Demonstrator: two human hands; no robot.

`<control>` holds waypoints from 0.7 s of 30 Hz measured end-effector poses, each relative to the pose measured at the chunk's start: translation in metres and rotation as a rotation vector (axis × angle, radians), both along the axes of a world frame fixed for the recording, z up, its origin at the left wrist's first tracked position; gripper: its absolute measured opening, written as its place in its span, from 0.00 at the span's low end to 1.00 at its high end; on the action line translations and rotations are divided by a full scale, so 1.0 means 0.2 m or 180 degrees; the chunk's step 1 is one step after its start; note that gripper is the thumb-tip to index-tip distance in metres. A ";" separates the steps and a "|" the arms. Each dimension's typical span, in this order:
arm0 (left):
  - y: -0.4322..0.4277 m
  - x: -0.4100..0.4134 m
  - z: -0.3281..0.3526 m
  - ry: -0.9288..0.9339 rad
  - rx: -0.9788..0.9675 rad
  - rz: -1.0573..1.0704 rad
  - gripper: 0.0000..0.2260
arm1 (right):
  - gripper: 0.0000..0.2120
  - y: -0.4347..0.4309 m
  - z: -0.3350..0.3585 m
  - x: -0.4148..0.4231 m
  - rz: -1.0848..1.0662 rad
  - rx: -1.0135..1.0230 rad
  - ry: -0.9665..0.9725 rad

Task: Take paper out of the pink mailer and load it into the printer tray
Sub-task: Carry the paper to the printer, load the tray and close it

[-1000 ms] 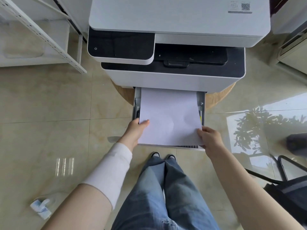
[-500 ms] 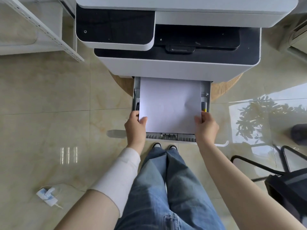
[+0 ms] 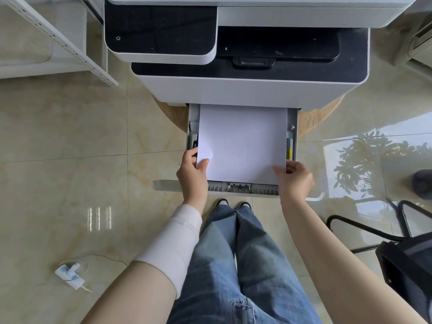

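A white and black printer (image 3: 245,90) stands ahead of me on a round wooden stand. Its grey paper tray (image 3: 243,188) is pulled out toward me. A stack of white paper (image 3: 242,141) lies in the tray, its far end under the printer body. My left hand (image 3: 192,175) grips the paper's near left corner, thumb on top. My right hand (image 3: 295,178) pinches the near right corner. The pink mailer is not in view.
A white metal shelf (image 3: 58,40) stands at the far left. A white power adapter with cable (image 3: 70,274) lies on the tiled floor at lower left. A black chair (image 3: 397,249) sits at lower right. My legs in jeans are below the tray.
The paper has slid further into the tray and settled flatter, uncovering the tray's front rim. Both hands followed it forward, still on the near corners. The view has come closer to the printer.
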State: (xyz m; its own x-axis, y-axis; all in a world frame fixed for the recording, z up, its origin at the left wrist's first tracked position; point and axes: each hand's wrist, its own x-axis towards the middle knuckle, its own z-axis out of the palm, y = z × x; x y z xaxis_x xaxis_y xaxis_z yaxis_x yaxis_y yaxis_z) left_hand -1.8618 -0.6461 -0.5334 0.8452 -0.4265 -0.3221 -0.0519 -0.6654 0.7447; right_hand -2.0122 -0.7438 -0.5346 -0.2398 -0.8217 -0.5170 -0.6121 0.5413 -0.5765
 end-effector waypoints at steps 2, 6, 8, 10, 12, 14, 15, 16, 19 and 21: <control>0.01 0.00 -0.01 0.0001 -0.0006 0.0010 0.14 | 0.12 -0.01 0.00 0.00 -0.0034 0.0042 -0.0034; 0.03 0.00 0.00 -0.0078 -0.0101 0.0051 0.14 | 0.13 -0.01 0.03 -0.03 -0.0090 0.0093 -0.0201; 0.02 0.01 0.01 -0.0072 -0.0093 0.0071 0.14 | 0.12 -0.02 0.05 -0.03 -0.0140 0.0176 -0.0290; 0.01 0.02 0.00 -0.0011 -0.0092 0.0066 0.14 | 0.12 -0.03 0.05 -0.02 -0.0129 0.0202 -0.0288; 0.01 0.02 -0.02 0.0023 -0.0051 0.0059 0.14 | 0.11 -0.03 0.04 -0.01 -0.0082 0.0171 -0.0217; 0.01 0.02 -0.03 -0.0001 -0.0016 0.0055 0.15 | 0.11 -0.02 0.01 -0.01 -0.0076 0.0113 -0.0191; 0.01 0.02 -0.03 -0.0024 -0.0011 0.0042 0.15 | 0.11 -0.02 0.00 0.00 -0.0077 0.0061 -0.0181; 0.01 0.01 -0.04 -0.0057 -0.0002 0.0020 0.15 | 0.11 -0.01 -0.01 0.00 -0.0060 -0.0004 -0.0158; 0.01 0.00 -0.05 -0.0200 0.0058 -0.0093 0.16 | 0.10 0.02 -0.04 -0.01 0.0233 -0.0312 -0.0040; 0.01 0.00 -0.06 -0.0449 0.0139 -0.0229 0.17 | 0.12 0.05 -0.06 -0.02 0.0598 -0.0648 0.0101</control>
State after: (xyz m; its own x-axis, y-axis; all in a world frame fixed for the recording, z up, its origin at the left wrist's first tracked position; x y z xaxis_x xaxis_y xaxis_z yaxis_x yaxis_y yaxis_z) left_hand -1.8623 -0.6436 -0.5445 0.8511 -0.4758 -0.2219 -0.2027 -0.6877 0.6971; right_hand -2.0163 -0.7335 -0.5467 -0.0868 -0.9395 -0.3314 -0.7102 0.2916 -0.6407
